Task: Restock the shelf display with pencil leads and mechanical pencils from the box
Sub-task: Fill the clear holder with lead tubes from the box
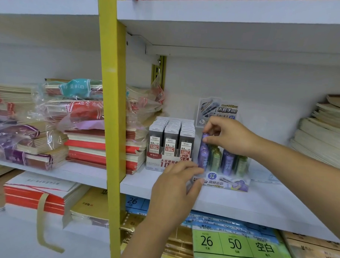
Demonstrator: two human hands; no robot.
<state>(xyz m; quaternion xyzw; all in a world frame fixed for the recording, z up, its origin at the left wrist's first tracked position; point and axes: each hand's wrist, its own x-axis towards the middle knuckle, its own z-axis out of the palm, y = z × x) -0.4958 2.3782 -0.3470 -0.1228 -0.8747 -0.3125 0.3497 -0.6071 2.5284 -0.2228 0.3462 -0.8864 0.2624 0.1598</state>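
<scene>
- The left hand reaches in from below, fingers nearly straight and loosely spread. The fingertips lie against the front-left corner of the display tray and grip nothing.
- The right hand comes in from the right, above the display tray. Its thumb and fingers are pinched together on the cap of a purple lead tube.
- That purple lead tube stands upright in the display tray's front-left slot, its top higher than the tubes beside it. I cannot tell whether its base is fully seated.
- Green lead tubes and more purple ones stand upright in the display tray, in rows to the right of the held tube.
- A printed header card rises at the back of the display tray, partly hidden by the right hand.
- Grey lead boxes marked 0.5 HB fill a carton just left of the display tray, in three rows.
- The white shelf bears the display tray near its front edge.
- A yellow post stands further left of the display tray, beyond the grey lead boxes.
- Stacked notebooks, some in clear wrap, lie left of the display tray, on both sides of the post.
- Paper stacks lie well to the right of the display tray.
- A green label sheet reading 26 and 50 sits below the display tray, under the shelf.
</scene>
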